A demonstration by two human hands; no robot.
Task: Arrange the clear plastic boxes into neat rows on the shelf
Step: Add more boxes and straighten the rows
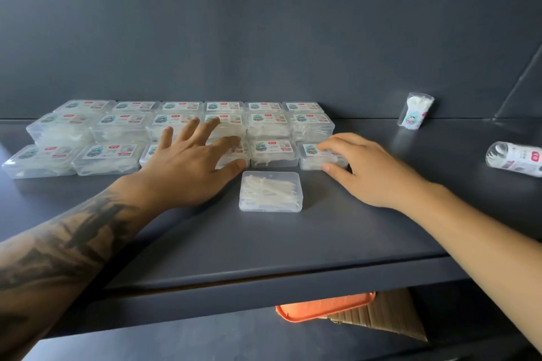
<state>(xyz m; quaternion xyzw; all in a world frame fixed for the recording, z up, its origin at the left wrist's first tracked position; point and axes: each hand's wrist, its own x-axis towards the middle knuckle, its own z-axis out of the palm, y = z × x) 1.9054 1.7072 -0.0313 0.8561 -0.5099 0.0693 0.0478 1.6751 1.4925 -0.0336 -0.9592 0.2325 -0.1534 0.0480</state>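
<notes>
Your left hand point(193, 164) lies flat, fingers spread, steadying the boxes point(181, 129) ranked at the back of the shelf point(293, 243). Your right hand point(360, 167) pinches the end box point(315, 155), apparently squaring it. One unlabelled box point(270, 191) waits in front.

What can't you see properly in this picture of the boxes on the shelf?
- Head view: the left hand covers part of the front-row boxes, so those under it cannot be made out.
- Head view: label writing on the boxes is too small and blurred to read.
- Head view: the round tub at the right is cut off by the picture edge.
- Head view: the shelf hides most of the orange tray below it.
</notes>
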